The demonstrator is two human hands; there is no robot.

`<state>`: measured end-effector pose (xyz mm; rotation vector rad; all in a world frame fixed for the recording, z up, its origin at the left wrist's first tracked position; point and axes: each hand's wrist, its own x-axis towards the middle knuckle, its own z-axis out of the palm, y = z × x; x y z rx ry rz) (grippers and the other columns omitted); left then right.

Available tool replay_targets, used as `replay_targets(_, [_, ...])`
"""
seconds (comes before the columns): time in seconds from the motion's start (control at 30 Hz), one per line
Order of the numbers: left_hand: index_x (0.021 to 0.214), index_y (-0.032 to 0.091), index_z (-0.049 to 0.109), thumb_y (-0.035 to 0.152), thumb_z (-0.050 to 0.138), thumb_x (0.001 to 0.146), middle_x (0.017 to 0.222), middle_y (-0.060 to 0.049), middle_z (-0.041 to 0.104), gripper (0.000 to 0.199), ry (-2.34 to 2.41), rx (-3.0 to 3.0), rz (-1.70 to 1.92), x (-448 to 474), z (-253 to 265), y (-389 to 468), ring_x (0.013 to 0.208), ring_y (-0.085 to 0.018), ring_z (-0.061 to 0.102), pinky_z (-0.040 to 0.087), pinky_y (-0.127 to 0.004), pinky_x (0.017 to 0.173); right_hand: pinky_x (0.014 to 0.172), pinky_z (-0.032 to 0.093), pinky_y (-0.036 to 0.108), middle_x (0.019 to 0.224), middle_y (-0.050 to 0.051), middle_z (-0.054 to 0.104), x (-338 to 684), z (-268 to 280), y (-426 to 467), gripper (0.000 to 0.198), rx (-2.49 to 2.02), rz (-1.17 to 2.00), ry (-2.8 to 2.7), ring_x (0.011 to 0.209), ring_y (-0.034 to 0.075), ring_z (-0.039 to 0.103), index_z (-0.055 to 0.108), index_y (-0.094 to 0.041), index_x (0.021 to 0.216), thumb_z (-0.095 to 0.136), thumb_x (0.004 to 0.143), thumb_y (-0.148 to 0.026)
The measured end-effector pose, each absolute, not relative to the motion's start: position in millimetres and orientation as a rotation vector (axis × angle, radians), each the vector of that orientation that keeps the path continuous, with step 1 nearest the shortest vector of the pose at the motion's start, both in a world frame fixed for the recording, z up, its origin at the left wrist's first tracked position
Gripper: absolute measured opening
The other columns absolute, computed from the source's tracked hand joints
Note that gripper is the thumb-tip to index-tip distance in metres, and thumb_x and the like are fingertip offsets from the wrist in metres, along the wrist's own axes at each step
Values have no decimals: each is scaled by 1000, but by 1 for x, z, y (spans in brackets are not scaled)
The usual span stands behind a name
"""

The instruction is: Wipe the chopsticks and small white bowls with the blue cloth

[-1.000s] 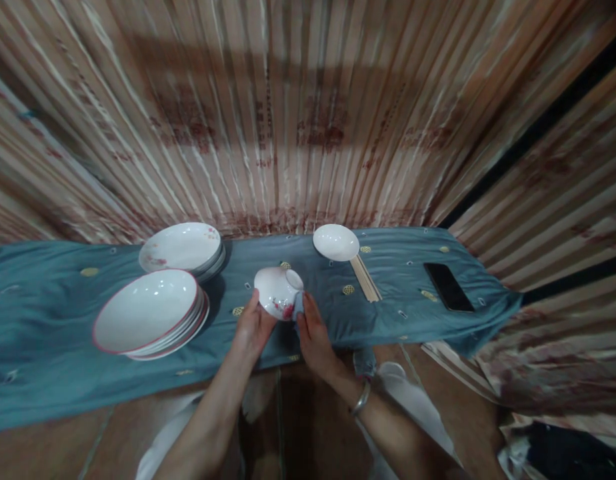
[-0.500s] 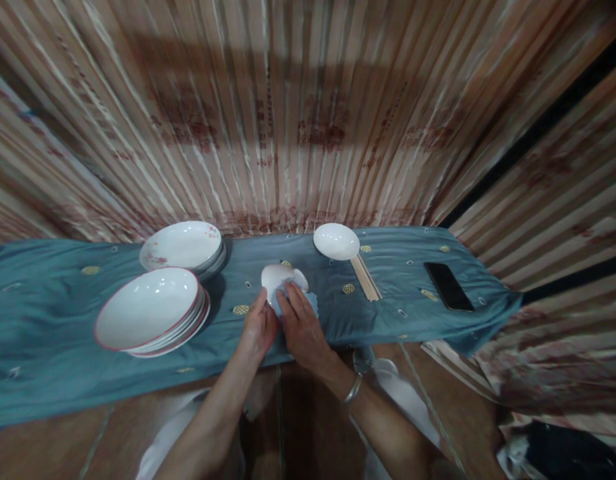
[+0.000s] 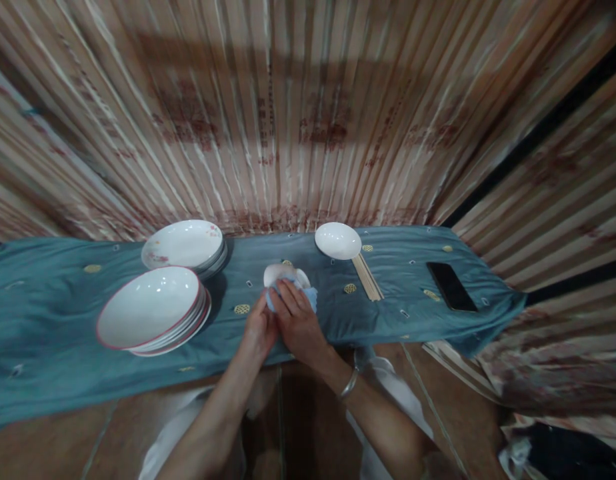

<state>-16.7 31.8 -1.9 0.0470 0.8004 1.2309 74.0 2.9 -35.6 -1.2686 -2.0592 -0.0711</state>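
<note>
Near the table's front middle, my left hand point(image 3: 261, 328) is closed around the near edge of a rounded white ceramic piece point(image 3: 274, 273), whose exact kind is hidden. My right hand point(image 3: 301, 327) presses a light blue cloth point(image 3: 311, 300) against it, fingers together and bent over the cloth. A second rounded white edge shows just right of the fingers; I cannot tell whether it belongs to the same piece. Beyond my right hand are a white bowl point(image 3: 338, 241) and a bundle of wooden chopsticks point(image 3: 368, 279) lying by its near rim.
Left of my hands stand a stack of red-rimmed white dishes point(image 3: 148, 310) and, behind it, a stack of flower-patterned dishes point(image 3: 183, 244). A black phone point(image 3: 451, 287) lies at the right on the teal tablecloth point(image 3: 53, 313). Patterned curtains point(image 3: 288, 120) hang behind the table.
My right hand has shifted slightly left and up over the ceramic piece, dragging the cloth with it. The left hand keeps its hold. The whole view has drifted a little.
</note>
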Motion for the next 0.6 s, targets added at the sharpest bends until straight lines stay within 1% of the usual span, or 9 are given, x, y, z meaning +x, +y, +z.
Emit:
replay_targets(0.07, [125, 6, 58, 20, 38, 97, 88, -9, 75, 38, 832, 10, 1186, -20, 2, 33, 90, -16, 71, 54, -22, 86, 114, 33, 47, 148, 12, 43, 76, -39, -1, 50, -1244, -86, -2101, 144, 24, 27, 41, -15, 143, 41, 93, -12])
replay_targets(0.17, [131, 4, 53, 22, 38, 96, 85, -11, 75, 42, 832, 8, 1135, -26, 4, 36, 79, -17, 72, 56, -23, 79, 114, 33, 45, 147, 13, 44, 82, -45, -6, 49, -1218, -117, -2137, 144, 23, 25, 42, -14, 142, 39, 93, -11])
replay_targets(0.23, [133, 4, 51, 23, 40, 95, 89, -12, 75, 43, 793, 38, 1122, -28, 3, 38, 83, -18, 72, 56, -25, 80, 114, 34, 44, 148, 13, 43, 87, -48, -9, 49, -1209, -126, -2152, 144, 22, 25, 40, -14, 143, 39, 94, -11])
replay_targets(0.33, [132, 6, 53, 24, 46, 93, 98, -14, 74, 43, 730, 104, 1129, -28, 0, 40, 95, -22, 70, 55, -30, 87, 113, 36, 43, 148, 12, 43, 93, -52, -13, 51, -1207, -128, -2159, 144, 22, 26, 38, -16, 144, 38, 93, -10])
replay_targets(0.4, [126, 7, 58, 24, 50, 91, 103, -14, 73, 40, 719, 127, 1147, -27, -3, 40, 101, -23, 68, 53, -31, 91, 113, 36, 43, 147, 12, 44, 95, -53, -16, 51, -1222, -152, -2153, 144, 22, 25, 38, -16, 144, 37, 94, -9])
replay_targets(0.47, [116, 7, 64, 25, 52, 90, 105, -14, 73, 34, 731, 147, 1169, -25, -6, 39, 105, -23, 67, 51, -30, 94, 113, 34, 43, 146, 12, 45, 94, -53, -19, 49, -1244, -195, -2152, 144, 22, 25, 40, -16, 143, 37, 94, -10])
replay_targets(0.6, [95, 10, 70, 22, 64, 81, 99, -11, 74, 19, 816, 238, 1251, -18, -13, 34, 104, -21, 67, 48, -28, 97, 116, 25, 47, 145, 11, 47, 92, -46, -18, 47, -1287, -275, -2151, 144, 23, 26, 42, -16, 141, 38, 95, -13])
